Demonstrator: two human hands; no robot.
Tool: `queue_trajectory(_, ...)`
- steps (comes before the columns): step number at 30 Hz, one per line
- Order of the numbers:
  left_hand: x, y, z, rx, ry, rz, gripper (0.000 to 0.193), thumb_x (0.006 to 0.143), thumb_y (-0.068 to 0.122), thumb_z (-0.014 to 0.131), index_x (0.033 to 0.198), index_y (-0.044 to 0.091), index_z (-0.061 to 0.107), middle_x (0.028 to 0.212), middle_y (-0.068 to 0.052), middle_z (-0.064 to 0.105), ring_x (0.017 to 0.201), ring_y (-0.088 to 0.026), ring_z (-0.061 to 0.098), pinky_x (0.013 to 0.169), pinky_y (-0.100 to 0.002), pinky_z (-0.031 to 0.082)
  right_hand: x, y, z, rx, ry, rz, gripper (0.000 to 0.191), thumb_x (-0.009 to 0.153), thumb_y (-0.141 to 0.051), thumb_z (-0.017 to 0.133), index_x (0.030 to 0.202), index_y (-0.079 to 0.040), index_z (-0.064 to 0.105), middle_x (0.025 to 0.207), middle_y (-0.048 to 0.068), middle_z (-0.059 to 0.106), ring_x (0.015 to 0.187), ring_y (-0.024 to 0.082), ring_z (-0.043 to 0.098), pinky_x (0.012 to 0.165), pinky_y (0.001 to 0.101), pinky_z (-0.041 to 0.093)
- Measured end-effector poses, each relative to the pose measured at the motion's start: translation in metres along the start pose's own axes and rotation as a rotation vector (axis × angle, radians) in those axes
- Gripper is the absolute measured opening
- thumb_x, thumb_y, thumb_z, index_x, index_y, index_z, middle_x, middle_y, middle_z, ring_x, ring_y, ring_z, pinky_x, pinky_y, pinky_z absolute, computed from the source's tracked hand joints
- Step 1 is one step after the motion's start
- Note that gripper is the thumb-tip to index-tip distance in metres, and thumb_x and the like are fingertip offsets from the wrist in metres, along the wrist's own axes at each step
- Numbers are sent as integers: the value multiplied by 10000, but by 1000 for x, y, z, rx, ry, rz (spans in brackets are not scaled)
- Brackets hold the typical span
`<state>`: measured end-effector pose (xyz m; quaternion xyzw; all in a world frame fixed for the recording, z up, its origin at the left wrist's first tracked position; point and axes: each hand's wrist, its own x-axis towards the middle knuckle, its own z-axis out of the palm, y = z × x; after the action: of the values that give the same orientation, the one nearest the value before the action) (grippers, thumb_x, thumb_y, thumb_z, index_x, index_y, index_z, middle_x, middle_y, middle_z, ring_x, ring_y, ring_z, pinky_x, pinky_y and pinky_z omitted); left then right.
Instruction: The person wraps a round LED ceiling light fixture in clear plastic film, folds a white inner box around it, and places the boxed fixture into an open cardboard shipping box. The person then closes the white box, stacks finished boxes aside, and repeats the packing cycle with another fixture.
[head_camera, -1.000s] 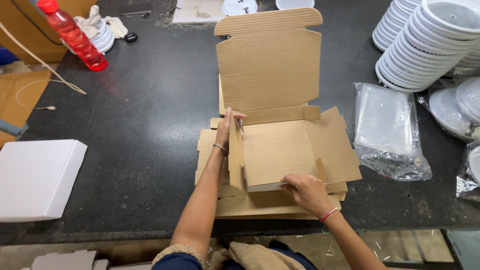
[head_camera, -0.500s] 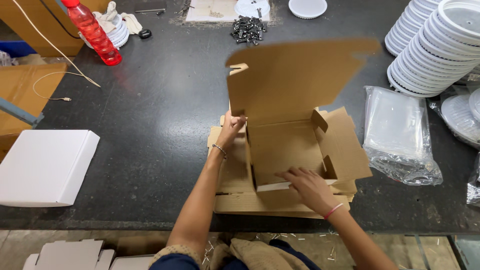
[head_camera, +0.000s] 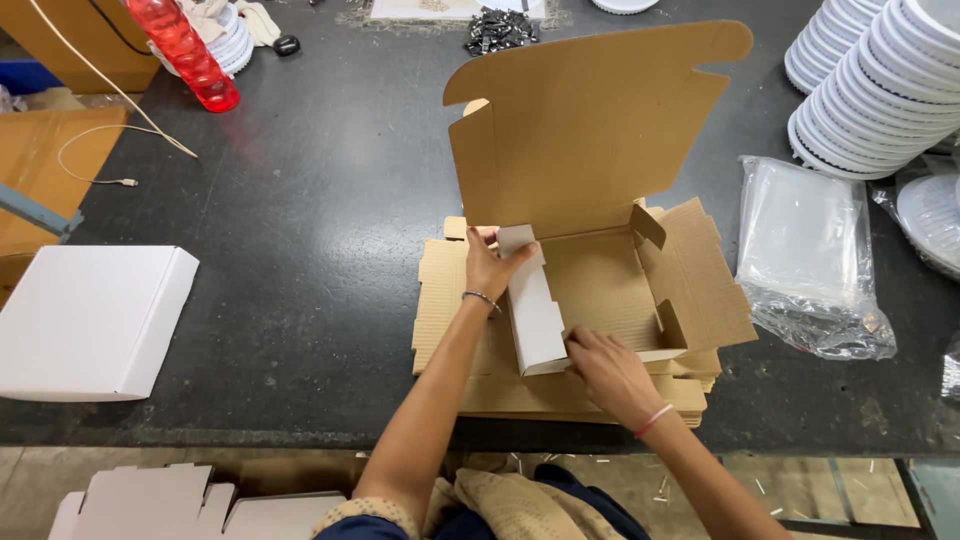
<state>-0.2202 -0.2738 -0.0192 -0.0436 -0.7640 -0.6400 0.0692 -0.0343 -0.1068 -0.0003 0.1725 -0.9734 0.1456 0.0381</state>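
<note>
A brown cardboard mailer box (head_camera: 600, 285) stands half folded on a stack of flat cardboard blanks (head_camera: 450, 320) on the dark table (head_camera: 320, 250). Its big lid panel (head_camera: 590, 125) stands upright at the back. My left hand (head_camera: 492, 265) grips the top of the raised left side wall (head_camera: 535, 310), whose white face shows. My right hand (head_camera: 610, 370) presses on the front wall near the box's front left corner. The right side flap (head_camera: 705, 280) lies folded outward.
A closed white box (head_camera: 90, 320) lies at the table's left. A red bottle (head_camera: 190, 50) stands at the back left. Stacks of white round lids (head_camera: 880, 80) and a clear plastic bag (head_camera: 810, 260) are on the right. Flat white box blanks (head_camera: 160, 500) sit below the table edge.
The lid panel has swung up from flat to upright. The left side wall has been lifted upright by my left hand, and my right hand has shifted to the front left corner.
</note>
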Motion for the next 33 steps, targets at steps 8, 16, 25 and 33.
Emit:
queue_trajectory(8,-1,-1,16,6,155,-95,549,813,43,710,1284,-10,433,1070,-121,705,969,-268,731,814,-381,584,-14,-19,-16,62,190,148,400,748,-381,784,1040,-120,708,993,39,673,1004,252,624,860,401,464)
queue_trajectory(16,-13,4,32,134,355,-119,499,804,-18,624,1278,-12,467,1105,-181,684,1047,-387,670,912,-459,518,10,-55,-1,44,240,283,604,836,-447,736,1236,-12,610,1129,143,672,1048,312,621,887,435,488)
queue_trajectory(25,-87,2,6,109,230,-359,564,892,377,756,1229,13,487,1225,-194,543,1084,-348,606,931,-481,503,11,-3,20,-94,141,389,281,892,-39,549,1168,-55,598,1060,131,689,1015,307,682,857,438,537)
queue_trajectory(33,-118,27,29,737,-171,858,592,722,384,775,1145,-8,639,1188,-187,645,1204,-349,597,1036,-449,496,-24,44,-7,-142,137,345,298,830,-5,576,1102,-116,625,996,73,672,964,295,674,795,454,533)
